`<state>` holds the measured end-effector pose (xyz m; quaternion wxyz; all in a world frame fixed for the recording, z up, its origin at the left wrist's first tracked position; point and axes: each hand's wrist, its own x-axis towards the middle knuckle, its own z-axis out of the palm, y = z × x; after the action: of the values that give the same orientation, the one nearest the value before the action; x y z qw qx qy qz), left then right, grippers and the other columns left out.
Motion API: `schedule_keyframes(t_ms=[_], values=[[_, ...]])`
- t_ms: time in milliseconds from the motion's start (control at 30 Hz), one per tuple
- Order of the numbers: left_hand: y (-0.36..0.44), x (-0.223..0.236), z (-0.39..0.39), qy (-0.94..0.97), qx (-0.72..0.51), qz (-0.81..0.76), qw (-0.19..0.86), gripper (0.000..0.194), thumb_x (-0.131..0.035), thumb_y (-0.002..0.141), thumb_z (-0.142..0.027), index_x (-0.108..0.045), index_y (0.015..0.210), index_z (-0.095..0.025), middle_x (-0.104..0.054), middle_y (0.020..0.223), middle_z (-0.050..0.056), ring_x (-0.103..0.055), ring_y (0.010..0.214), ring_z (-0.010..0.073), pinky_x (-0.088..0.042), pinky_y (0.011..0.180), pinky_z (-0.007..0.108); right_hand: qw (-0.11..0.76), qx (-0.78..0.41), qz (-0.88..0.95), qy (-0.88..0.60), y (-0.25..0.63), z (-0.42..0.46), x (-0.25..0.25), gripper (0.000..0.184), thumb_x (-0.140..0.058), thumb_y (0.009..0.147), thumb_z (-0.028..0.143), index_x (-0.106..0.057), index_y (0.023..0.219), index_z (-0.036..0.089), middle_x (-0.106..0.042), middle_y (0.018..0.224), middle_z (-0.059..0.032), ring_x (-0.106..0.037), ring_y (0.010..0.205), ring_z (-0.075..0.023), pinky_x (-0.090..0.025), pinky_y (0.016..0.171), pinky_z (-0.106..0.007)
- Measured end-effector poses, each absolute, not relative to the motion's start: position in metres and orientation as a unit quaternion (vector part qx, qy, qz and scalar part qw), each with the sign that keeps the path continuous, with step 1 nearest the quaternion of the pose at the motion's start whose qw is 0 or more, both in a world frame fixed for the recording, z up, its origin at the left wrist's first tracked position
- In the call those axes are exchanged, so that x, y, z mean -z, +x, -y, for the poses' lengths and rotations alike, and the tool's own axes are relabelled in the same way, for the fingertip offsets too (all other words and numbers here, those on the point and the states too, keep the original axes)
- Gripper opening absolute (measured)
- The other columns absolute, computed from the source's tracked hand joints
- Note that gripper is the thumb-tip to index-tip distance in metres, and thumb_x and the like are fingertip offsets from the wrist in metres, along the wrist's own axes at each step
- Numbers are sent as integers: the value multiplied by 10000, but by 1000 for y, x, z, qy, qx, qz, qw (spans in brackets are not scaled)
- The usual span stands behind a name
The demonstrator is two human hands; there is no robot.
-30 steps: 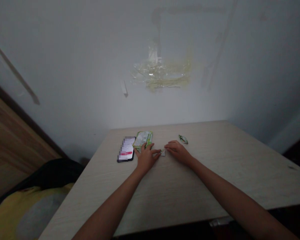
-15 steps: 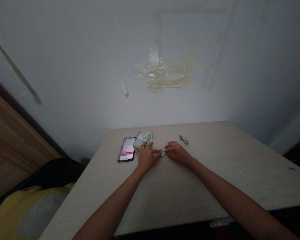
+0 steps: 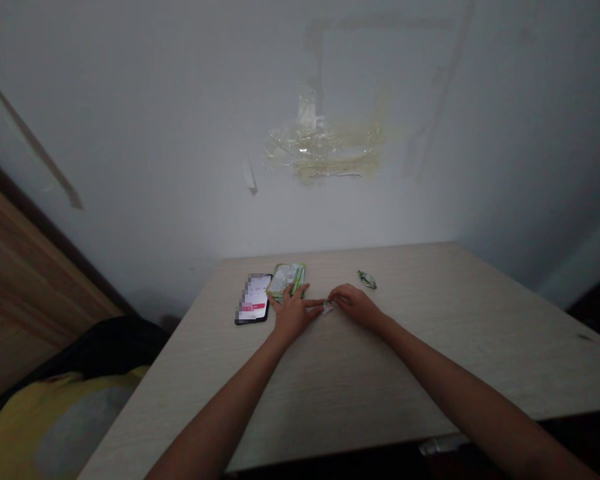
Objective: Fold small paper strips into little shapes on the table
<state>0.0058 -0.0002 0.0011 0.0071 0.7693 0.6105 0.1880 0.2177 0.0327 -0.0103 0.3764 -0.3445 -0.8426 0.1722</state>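
Observation:
My left hand (image 3: pixel 293 311) and my right hand (image 3: pixel 354 303) rest on the pale wooden table (image 3: pixel 360 373), fingertips meeting over a small white folded piece of paper (image 3: pixel 327 307). Both hands pinch or press this piece from either side. Just beyond my left hand lies a green and white packet (image 3: pixel 286 278), partly under my fingers. A phone (image 3: pixel 254 298) with a lit screen lies to the left of the packet. A small green wrapper (image 3: pixel 367 279) lies behind my right hand.
A white wall (image 3: pixel 180 133) with old tape residue (image 3: pixel 325 150) stands right behind the table. A wooden board (image 3: pixel 25 267) leans at the left. Yellow and dark cloth (image 3: pixel 65 413) lies beside the table's left edge.
The fingertips of both hands have closed in on the small white piece and shifted it slightly. The rest has not moved.

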Motion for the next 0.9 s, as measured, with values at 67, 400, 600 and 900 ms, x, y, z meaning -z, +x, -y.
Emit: schedule_keyframes(t_ms=[67, 400, 600, 900], values=[[6, -1, 0, 770, -184, -610, 5, 252, -563, 845, -570, -636, 1085, -586, -481, 1459, -47, -266, 1405, 385, 12, 1012, 807, 366, -164, 846, -352, 217, -32, 10, 154, -519, 893, 121, -646, 932, 199, -675, 947, -53, -606, 938, -180, -477, 853, -323], [8, -7, 7, 798, -176, -571, -76, 259, -550, 873, -526, -651, 1111, -538, -555, 1395, -19, -293, 1399, 387, 105, 1023, 791, 312, -96, 877, -354, 215, -30, 9, 44, -544, 890, 147, -566, 905, 182, -629, 859, -43, -563, 825, -181, -421, 763, -290], [8, -6, 7, 809, -183, -547, -112, 256, -526, 887, -527, -681, 1088, -492, -602, 1336, -4, -333, 1386, 370, 125, 1047, 765, 329, -96, 875, -343, 216, -26, 6, 69, -565, 862, 119, -577, 887, 182, -640, 886, -49, -572, 870, -184, -428, 804, -296], [9, -9, 9, 804, -184, -556, -102, 236, -554, 872, -518, -693, 1061, -494, -611, 1317, -4, -313, 1392, 381, 135, 1030, 777, 339, -96, 873, -337, 217, -22, 3, 151, -581, 790, 57, -592, 865, 188, -655, 896, -47, -585, 909, -192, -432, 850, -315]])
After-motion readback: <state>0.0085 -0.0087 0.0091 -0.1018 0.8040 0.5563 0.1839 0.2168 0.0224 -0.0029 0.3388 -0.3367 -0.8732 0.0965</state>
